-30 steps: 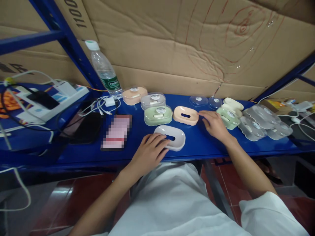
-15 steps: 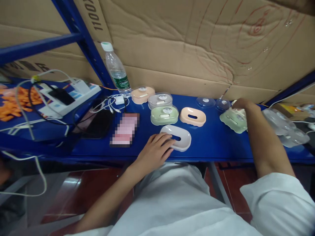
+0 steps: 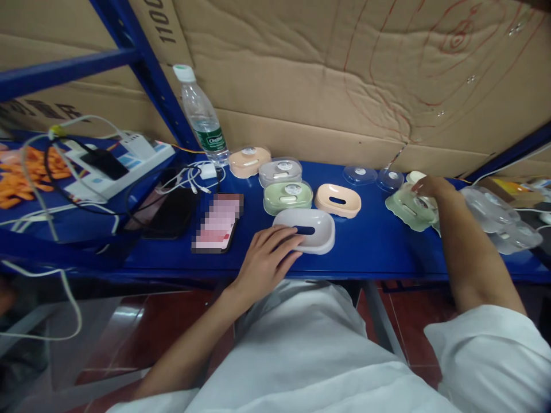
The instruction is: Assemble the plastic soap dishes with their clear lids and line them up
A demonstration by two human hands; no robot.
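Observation:
My left hand (image 3: 269,258) grips the left end of a grey oval soap dish (image 3: 322,232), its fingers inside the rim and the thumb on the near side. The dish has a slot in its floor. My right hand (image 3: 433,186) reaches to the far right, at a group of green soap dish parts (image 3: 411,209) and a cream piece (image 3: 416,176); its fingers are partly hidden and blurred. Behind the grey dish lies a peach dish (image 3: 350,203) without a lid. Lidded soap boxes stand beside it: green (image 3: 279,203), grey (image 3: 269,175) and peach (image 3: 241,166).
Two clear lids (image 3: 359,174) lie near the cardboard wall; more clear lids (image 3: 495,212) are stacked at right. On the left are a phone (image 3: 219,221), white cables (image 3: 189,180), a water bottle (image 3: 204,123), a power strip (image 3: 124,166) and orange pieces (image 3: 30,172).
The grey dish under my left hand has shifted slightly up and left and shows larger. My right hand has moved slightly right over the green parts, leaving more of the cream piece uncovered.

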